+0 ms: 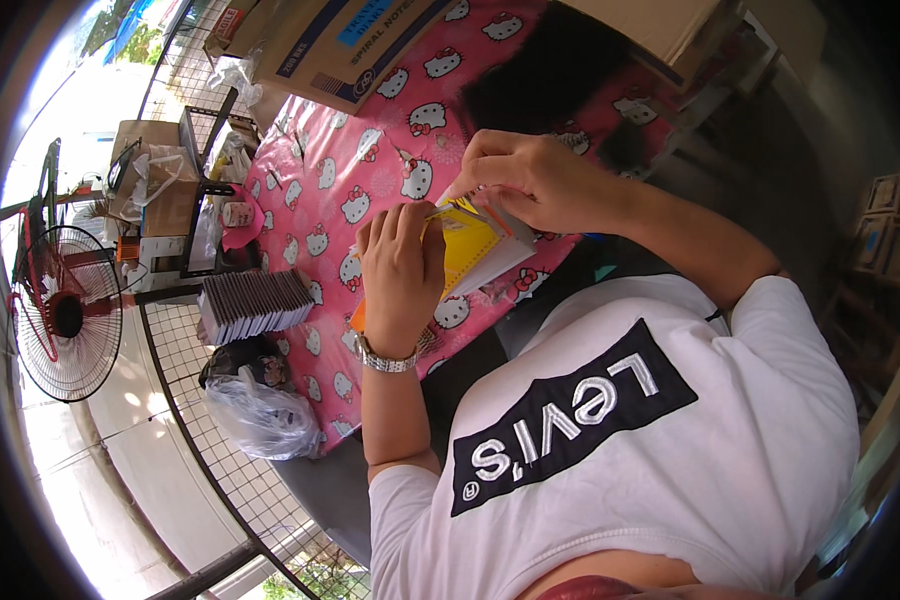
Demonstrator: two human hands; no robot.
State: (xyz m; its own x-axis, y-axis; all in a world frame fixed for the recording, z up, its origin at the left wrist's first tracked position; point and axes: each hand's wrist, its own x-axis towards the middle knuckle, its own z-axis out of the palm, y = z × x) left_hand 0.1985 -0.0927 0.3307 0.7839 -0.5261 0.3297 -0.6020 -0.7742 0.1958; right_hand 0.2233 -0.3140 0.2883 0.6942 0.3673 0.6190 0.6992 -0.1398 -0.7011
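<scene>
A yellow sheet with a row of small holes along one edge lies on top of white pages, like an unbound notebook. My left hand, with a silver watch on its wrist, is closed over the left side of this stack. At the stack's far edge, my right hand has its thumb and fingers pinched together. What lies between those right fingertips is too small to make out. A bit of orange shows beside my left wrist.
The table wears a pink cloth printed with white cat heads. Cardboard boxes stand at the far side. A row of dark-covered notebooks and a clear plastic bag sit at the left edge, with a fan beyond.
</scene>
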